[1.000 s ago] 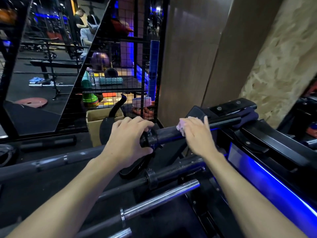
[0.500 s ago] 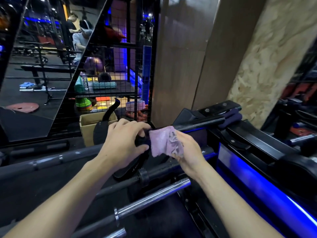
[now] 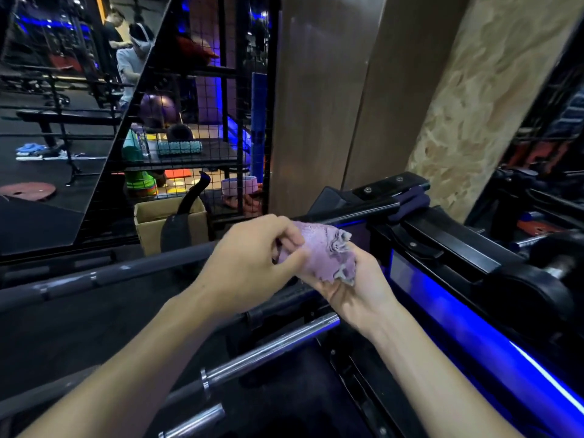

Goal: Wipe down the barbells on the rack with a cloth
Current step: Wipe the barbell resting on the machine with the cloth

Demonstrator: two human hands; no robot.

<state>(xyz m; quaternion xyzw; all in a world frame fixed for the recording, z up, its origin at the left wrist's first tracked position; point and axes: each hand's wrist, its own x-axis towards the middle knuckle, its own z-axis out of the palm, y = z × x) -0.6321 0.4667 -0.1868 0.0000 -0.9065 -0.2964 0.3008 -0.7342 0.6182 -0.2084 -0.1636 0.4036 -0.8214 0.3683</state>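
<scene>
Above the rack's top dark barbell, both hands came off: left hand and right hand now pinch the purple cloth, refolding — wiping paused.

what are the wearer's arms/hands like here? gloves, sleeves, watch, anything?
Both bare: the left hand and right hand have no gloves, and no rings or watch are visible. Both forearms are uncovered to the frame edge, with no sleeve, wristband or markings in view.

Cardboard box by wire cage, w/ plate on floor.
</scene>
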